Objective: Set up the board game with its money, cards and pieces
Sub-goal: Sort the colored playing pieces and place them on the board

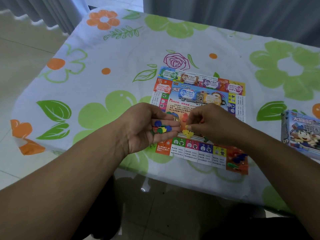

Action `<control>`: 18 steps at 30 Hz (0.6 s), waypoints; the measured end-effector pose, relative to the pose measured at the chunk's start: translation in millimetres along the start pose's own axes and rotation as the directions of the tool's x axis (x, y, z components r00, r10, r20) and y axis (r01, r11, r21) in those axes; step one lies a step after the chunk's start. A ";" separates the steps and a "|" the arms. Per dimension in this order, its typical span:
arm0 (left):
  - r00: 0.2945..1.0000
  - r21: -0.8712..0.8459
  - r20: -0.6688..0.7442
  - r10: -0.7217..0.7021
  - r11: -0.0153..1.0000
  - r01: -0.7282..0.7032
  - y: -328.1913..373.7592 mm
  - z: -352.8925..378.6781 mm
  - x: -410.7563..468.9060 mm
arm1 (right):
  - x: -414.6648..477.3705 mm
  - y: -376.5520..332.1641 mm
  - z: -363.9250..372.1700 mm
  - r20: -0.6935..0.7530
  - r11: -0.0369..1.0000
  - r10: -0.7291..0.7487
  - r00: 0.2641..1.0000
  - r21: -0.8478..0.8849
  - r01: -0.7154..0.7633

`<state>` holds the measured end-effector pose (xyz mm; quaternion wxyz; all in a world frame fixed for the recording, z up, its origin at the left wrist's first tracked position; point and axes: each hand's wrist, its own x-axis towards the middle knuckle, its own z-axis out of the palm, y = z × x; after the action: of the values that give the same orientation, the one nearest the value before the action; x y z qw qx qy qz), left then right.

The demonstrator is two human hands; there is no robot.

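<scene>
Status: setup partly complete.

1. The board (199, 151) lies flat and unfolded on the table (103, 84), directly in front of me. I judge this step done.
2. The money stacks (187, 94) lie on the far part of the board, several along its far edge and two near the centre title, sorted by colour. I judge the money laid out.
3. Piece sorting is in progress. My left hand (143, 125) is cupped palm-up above the near-left part of the board, its fingers curled round a handful of mixed pieces (161, 128) in blue, green, yellow and red. My right hand (213, 122) is just beside it, thumb and forefinger pinching a single yellow piece (186, 126) right above a small yellow group (188, 134) that lies on the board.
4. A separate cluster of blue and green pieces (238, 159) sits on the near-right corner square of the board.
5. The box (303, 134) lies at the right edge of the table, well apart from the board.

To be completed, in my estimate: empty the left-hand supply by colour and set out the cards. I cannot make out a card deck; my hands hide part of the board's centre.
</scene>
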<state>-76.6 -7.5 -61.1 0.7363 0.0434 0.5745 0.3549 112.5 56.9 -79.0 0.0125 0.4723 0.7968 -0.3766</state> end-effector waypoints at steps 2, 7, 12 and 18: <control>1.000 0.002 -0.007 0.005 1.000 -0.005 -0.4 0.4 0.3 | -1.2 3.5 3.4 0.038 0.997 0.014 0.999 -0.074 -0.011; 1.000 0.000 -0.010 0.014 1.000 -0.014 -0.6 0.9 0.8 | -2.3 3.0 4.7 0.040 0.993 0.000 0.999 -0.118 0.005; 1.000 -0.009 -0.006 0.011 1.000 -0.011 -1.2 -0.2 1.5 | -1.6 0.3 5.9 -0.009 0.991 -0.035 0.999 -0.129 0.033; 0.998 -0.042 0.047 0.032 0.999 -0.030 -2.4 0.0 4.4 | -7.2 -23.1 9.0 -0.264 0.951 -0.282 0.922 0.051 0.305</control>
<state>-75.1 -6.8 -65.9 0.7449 0.0458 0.5487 0.3768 95.9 39.8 -69.1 -0.1677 0.3918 0.8355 -0.3468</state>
